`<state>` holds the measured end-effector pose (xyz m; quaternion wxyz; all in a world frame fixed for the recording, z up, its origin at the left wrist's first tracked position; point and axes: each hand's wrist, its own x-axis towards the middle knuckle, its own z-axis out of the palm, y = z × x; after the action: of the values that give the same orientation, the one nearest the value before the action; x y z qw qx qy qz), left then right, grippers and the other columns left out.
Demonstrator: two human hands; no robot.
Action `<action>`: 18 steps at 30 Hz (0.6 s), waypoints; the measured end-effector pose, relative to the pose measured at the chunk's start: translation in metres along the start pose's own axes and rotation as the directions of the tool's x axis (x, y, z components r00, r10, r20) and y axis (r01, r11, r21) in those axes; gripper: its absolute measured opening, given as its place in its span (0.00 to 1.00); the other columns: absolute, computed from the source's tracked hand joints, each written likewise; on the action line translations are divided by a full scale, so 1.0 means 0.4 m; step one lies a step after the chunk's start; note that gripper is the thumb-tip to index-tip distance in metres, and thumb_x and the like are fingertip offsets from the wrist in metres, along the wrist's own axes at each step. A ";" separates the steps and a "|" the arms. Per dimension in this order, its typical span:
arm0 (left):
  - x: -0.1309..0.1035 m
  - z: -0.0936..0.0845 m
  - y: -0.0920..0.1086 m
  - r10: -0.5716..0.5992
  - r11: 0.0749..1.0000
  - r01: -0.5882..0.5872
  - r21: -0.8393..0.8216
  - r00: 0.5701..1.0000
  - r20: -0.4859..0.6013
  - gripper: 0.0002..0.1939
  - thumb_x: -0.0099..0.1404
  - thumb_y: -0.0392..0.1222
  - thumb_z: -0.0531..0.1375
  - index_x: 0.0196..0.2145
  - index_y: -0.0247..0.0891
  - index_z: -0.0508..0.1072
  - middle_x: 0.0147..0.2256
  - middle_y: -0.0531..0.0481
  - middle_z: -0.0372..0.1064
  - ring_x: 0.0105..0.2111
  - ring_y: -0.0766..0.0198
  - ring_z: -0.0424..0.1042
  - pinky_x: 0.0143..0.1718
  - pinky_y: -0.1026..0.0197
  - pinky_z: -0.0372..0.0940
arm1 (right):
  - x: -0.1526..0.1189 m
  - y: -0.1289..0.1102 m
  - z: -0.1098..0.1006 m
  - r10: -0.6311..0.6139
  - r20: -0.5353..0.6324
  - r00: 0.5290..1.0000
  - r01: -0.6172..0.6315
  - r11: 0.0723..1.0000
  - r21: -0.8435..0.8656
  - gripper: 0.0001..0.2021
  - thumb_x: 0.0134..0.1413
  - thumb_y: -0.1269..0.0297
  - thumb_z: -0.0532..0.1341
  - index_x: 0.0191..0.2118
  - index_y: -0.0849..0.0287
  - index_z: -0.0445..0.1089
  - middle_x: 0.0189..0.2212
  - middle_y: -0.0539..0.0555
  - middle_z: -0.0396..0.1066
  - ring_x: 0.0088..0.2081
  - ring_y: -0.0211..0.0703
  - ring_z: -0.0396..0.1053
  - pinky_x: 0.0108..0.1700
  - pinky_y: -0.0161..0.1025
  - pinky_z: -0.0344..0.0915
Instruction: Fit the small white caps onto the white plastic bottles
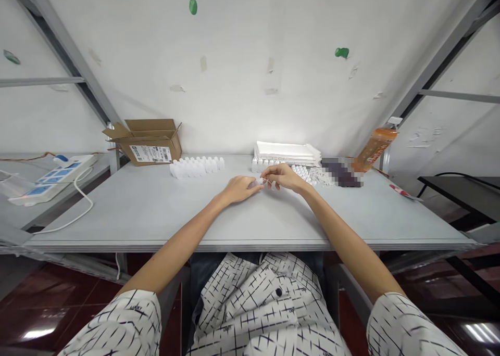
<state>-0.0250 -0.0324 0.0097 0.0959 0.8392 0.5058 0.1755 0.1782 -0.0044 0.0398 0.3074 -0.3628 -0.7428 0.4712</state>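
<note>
In the head view, my left hand (239, 189) is closed around a small translucent white bottle (258, 181) just above the table. My right hand (284, 177) meets it from the right, thumb and fingertips pinched on a thin white piece (267, 180) at the bottle's top end. The piece is too small to make out fully. Behind my right hand stand white bottles (260, 164), partly hidden by it. To its right lie small white caps (303, 173) and a pile of little white pieces (322, 177).
Rows of white bottles (197, 167) stand at the back left, beside an open cardboard box (150, 142). White trays (287, 152) are stacked against the wall. A drink bottle (375, 147) leans at the back right, near a blurred dark object (342, 172). A power strip (54, 179) lies far left.
</note>
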 end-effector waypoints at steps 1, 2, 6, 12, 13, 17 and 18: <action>0.000 -0.001 0.000 -0.003 1.000 0.003 0.005 1.000 0.003 0.26 0.69 0.62 0.48 0.28 0.38 0.68 0.25 0.50 0.69 0.28 0.60 0.66 0.29 0.61 0.51 | 0.000 0.000 0.000 0.004 0.001 1.000 -0.004 1.000 0.010 0.07 0.47 0.68 0.62 0.32 0.63 0.76 0.29 0.55 0.75 0.25 0.37 0.71 0.18 0.30 0.61; 0.000 -0.001 -0.001 -0.006 1.000 0.006 0.009 1.000 0.007 0.26 0.69 0.62 0.48 0.28 0.38 0.69 0.26 0.49 0.70 0.28 0.59 0.67 0.29 0.61 0.52 | -0.001 -0.001 0.000 0.007 0.004 1.000 -0.008 1.000 0.016 0.07 0.47 0.67 0.62 0.32 0.64 0.76 0.30 0.56 0.76 0.26 0.38 0.72 0.19 0.31 0.62; 0.000 -0.001 -0.004 -0.014 0.999 0.014 0.031 1.000 0.019 0.25 0.70 0.61 0.48 0.31 0.38 0.71 0.28 0.47 0.72 0.30 0.58 0.69 0.29 0.61 0.53 | -0.006 -0.004 0.000 0.004 0.023 1.000 -0.004 1.000 -0.014 0.10 0.48 0.63 0.65 0.34 0.65 0.77 0.31 0.58 0.77 0.29 0.41 0.73 0.22 0.32 0.67; 0.003 0.007 -0.011 -0.006 0.998 0.005 0.056 1.000 0.019 0.26 0.70 0.61 0.47 0.31 0.38 0.70 0.28 0.47 0.72 0.30 0.57 0.70 0.29 0.61 0.52 | -0.005 0.005 0.002 0.005 0.035 0.999 -0.004 1.000 -0.016 0.12 0.45 0.66 0.68 0.38 0.66 0.77 0.26 0.56 0.77 0.28 0.42 0.74 0.25 0.35 0.71; 0.004 0.008 -0.011 -0.004 0.998 0.003 0.059 1.000 0.019 0.26 0.70 0.62 0.47 0.31 0.38 0.70 0.27 0.47 0.72 0.30 0.57 0.70 0.29 0.60 0.52 | -0.005 0.006 0.002 0.001 0.032 0.999 -0.001 1.000 -0.017 0.12 0.45 0.67 0.68 0.38 0.66 0.77 0.26 0.56 0.77 0.28 0.42 0.74 0.25 0.35 0.71; 0.004 0.009 -0.011 -0.001 0.997 -0.001 0.079 1.000 0.025 0.26 0.71 0.61 0.46 0.32 0.38 0.71 0.28 0.46 0.72 0.31 0.56 0.71 0.29 0.60 0.54 | -0.003 0.012 0.007 -0.023 0.009 1.000 0.024 0.998 -0.058 0.12 0.46 0.67 0.66 0.39 0.66 0.78 0.27 0.56 0.77 0.29 0.42 0.75 0.24 0.34 0.70; 0.003 0.008 -0.011 -0.003 0.996 0.001 0.085 1.000 0.027 0.26 0.71 0.61 0.46 0.32 0.38 0.71 0.28 0.46 0.73 0.31 0.55 0.71 0.29 0.60 0.54 | -0.002 0.013 0.009 -0.032 0.003 0.999 0.032 0.997 -0.075 0.12 0.47 0.67 0.66 0.39 0.65 0.78 0.27 0.56 0.77 0.29 0.42 0.75 0.24 0.33 0.70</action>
<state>-0.0265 -0.0292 0.0055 0.0670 0.8442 0.5124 0.1421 0.1772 -0.0054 0.0335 0.3005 -0.3615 -0.7660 0.4385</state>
